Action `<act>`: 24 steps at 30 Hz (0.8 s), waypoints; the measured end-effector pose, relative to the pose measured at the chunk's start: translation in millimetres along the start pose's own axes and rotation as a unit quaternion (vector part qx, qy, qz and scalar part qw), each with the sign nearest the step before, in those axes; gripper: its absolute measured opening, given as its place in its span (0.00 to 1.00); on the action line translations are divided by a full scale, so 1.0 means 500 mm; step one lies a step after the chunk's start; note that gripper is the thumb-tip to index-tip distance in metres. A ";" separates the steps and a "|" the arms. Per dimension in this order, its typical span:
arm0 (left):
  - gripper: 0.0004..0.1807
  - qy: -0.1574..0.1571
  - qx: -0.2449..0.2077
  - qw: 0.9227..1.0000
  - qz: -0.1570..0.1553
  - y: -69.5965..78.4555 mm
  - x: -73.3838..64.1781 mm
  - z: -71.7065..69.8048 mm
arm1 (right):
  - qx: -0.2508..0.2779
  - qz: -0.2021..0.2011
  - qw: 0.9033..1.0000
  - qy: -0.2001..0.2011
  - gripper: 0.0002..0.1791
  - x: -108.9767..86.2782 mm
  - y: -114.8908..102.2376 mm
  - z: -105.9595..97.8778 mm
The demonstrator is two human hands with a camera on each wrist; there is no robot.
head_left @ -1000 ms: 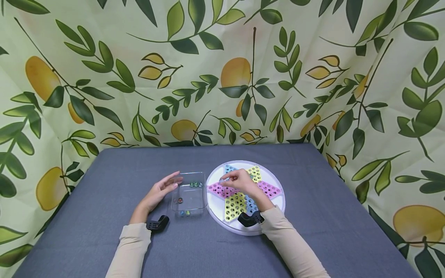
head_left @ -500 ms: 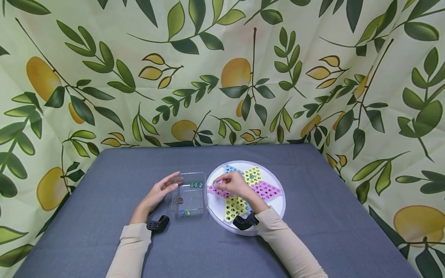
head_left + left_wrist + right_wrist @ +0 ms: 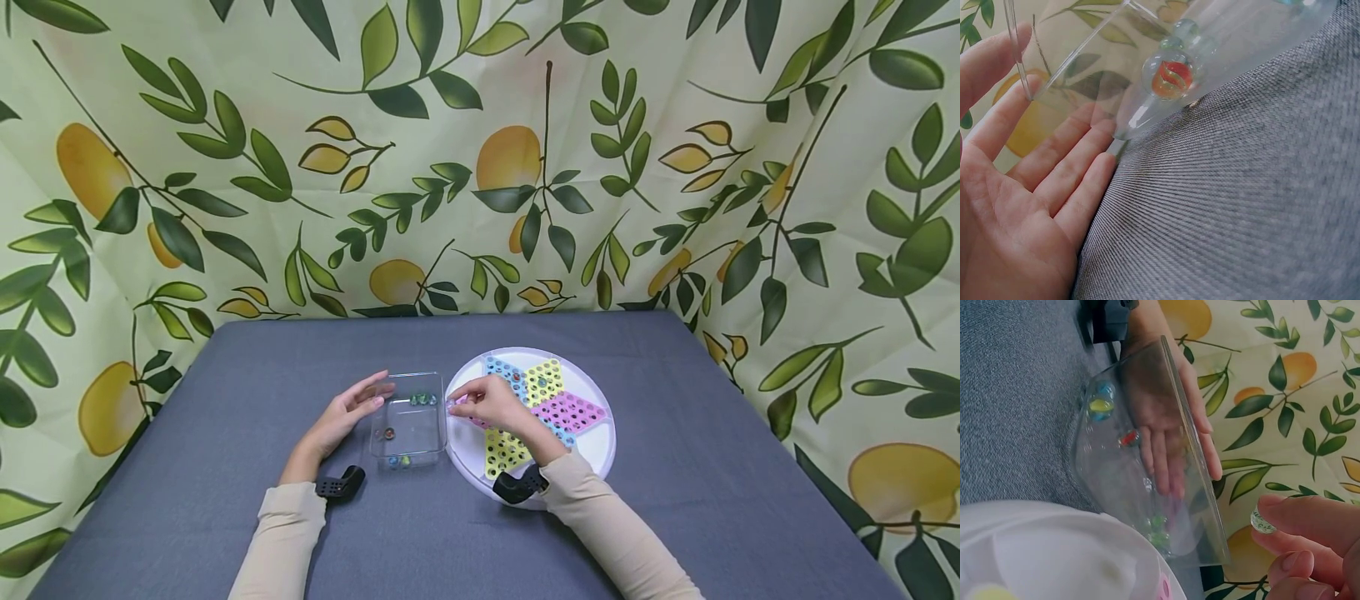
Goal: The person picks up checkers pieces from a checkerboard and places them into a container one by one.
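Note:
My right hand [image 3: 495, 404] pinches a clear, speckled glass marble [image 3: 1262, 520] between thumb and fingertips, above the left edge of the Chinese checkers board [image 3: 597, 429]. The clear plastic box [image 3: 423, 429] stands just left of the board. Against the box's left side rests my left hand [image 3: 348, 414], its fingers fairly straight along the wall. Inside the box lie several green marbles [image 3: 423, 399], a marble with a red swirl [image 3: 1171, 78], and blue and yellow marbles [image 3: 1100, 406]. The right palm and forearm hide part of the board's star.
A grey cloth covers the table [image 3: 262, 358]. The board's star has pink, yellow and blue points with holes, and a few marbles sit in it, such as one in the far yellow point [image 3: 542, 382]. A leaf-patterned curtain [image 3: 450, 167] hangs behind.
My right hand has moved left across the board with the marble, from over the star to the edge beside the box. The left hand and the box have stayed put.

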State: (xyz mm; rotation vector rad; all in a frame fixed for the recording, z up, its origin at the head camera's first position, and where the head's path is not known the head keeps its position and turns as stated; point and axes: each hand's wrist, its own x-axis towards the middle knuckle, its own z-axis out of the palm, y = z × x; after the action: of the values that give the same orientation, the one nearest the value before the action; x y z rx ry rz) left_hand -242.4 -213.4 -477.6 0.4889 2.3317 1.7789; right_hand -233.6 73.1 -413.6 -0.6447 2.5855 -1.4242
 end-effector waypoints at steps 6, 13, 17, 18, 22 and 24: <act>0.31 0.000 -0.001 1.000 -0.001 0.000 -0.001 0.001 | 0.002 -0.007 1.000 -0.003 0.12 0.002 0.000 0.013; 0.31 0.000 -0.001 1.000 -0.003 0.003 0.000 0.000 | -0.020 -0.030 0.999 -0.010 0.11 0.003 -0.003 0.022; 0.31 0.000 -0.005 1.000 0.001 0.003 0.001 0.000 | -0.031 -0.031 0.999 -0.014 0.12 0.003 -0.005 0.026; 0.31 -0.001 -0.006 1.000 0.002 0.003 0.001 0.000 | -0.033 -0.029 0.999 -0.016 0.12 0.003 -0.004 0.027; 0.31 -0.002 -0.005 1.000 0.002 0.002 0.001 0.000 | -0.032 -0.027 0.999 -0.021 0.12 0.005 0.001 0.031; 0.31 -0.001 -0.004 1.000 0.001 0.003 0.001 0.001 | -0.031 -0.028 0.999 -0.023 0.12 0.007 0.003 0.033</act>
State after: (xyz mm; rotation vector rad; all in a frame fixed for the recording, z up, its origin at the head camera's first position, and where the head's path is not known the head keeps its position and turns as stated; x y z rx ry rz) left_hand -242.6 -212.5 -476.3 0.4915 2.3228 1.7859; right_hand -232.1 59.6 -423.8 -0.7549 2.6055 -1.3323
